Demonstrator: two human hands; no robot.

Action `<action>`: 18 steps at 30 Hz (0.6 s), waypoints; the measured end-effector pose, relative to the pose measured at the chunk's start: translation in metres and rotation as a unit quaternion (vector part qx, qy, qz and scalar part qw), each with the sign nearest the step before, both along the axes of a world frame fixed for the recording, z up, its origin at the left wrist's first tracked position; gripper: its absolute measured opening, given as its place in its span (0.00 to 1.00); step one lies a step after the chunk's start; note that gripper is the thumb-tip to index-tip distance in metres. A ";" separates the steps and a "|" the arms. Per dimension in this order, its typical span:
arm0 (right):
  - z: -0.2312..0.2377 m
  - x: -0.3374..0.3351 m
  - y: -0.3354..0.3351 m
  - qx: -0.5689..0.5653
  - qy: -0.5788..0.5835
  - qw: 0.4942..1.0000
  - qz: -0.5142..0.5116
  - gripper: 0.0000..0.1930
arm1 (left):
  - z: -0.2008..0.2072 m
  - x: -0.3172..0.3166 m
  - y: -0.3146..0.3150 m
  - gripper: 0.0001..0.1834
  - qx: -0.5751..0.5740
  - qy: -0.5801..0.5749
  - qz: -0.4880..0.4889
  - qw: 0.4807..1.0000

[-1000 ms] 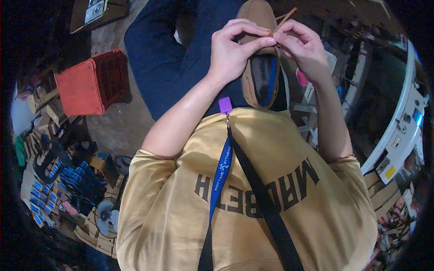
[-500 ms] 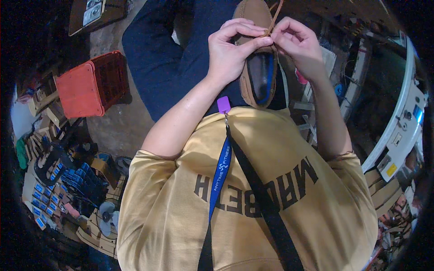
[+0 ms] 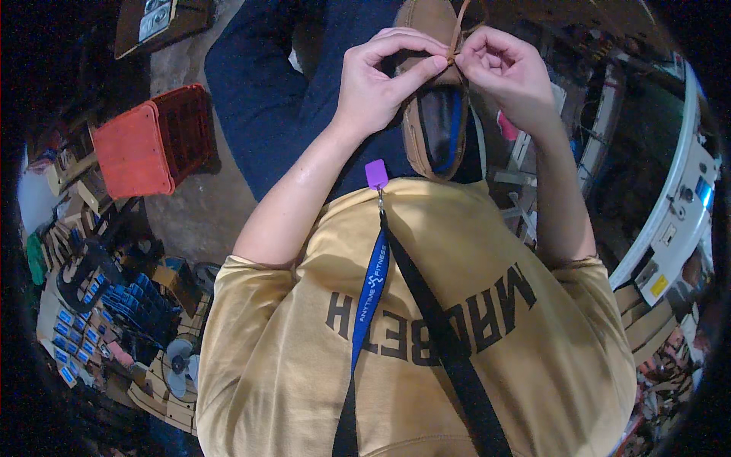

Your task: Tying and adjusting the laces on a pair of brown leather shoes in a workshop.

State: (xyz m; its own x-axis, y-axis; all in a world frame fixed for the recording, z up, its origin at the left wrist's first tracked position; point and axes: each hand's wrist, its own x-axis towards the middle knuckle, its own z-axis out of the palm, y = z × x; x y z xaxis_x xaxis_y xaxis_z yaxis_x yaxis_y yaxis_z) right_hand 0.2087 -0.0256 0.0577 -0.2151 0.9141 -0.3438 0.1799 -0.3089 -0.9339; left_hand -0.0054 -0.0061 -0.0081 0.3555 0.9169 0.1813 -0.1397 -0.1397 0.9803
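A brown slip-on shoe (image 3: 418, 145) with a dark, blue-edged inside rests on my lap, its toe pointing away from me. Over its front part, a thin tan lace (image 3: 458, 29) is gathered at a small knot. My left hand (image 3: 383, 76) pinches the lace at the knot between thumb and forefinger. From the other side, my right hand (image 3: 509, 75) has its fingers curled and closed on the lace close to the same spot. Part of the shoe's upper is hidden behind both hands.
A red plastic crate-like stool (image 3: 135, 145) stands on the floor to my left. Shoe parts and blue-labelled pieces (image 3: 76, 327) are piled at the lower left, near a small fan (image 3: 180, 365). A curved white machine or appliance edge (image 3: 670, 206) rises at my right.
Both hands have shifted slightly apart, the left one drawing a little to the left and the right one a little to the right. The lace's upper end has swung a little leftward.
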 end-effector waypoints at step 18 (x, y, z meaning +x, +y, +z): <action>0.004 -0.001 -0.002 0.161 -0.191 0.968 0.006 0.14 | 0.012 -0.002 0.005 0.11 -0.031 0.050 0.004 0.998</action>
State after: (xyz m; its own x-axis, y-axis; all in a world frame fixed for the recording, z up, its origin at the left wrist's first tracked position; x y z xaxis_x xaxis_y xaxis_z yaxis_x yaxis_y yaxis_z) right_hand 0.2075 -0.0273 0.0622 -0.1398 0.9854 -0.0976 0.5335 -0.0080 -0.8458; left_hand -0.0072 -0.0014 0.0036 0.3607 0.9285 0.0885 -0.0406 -0.0792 0.9960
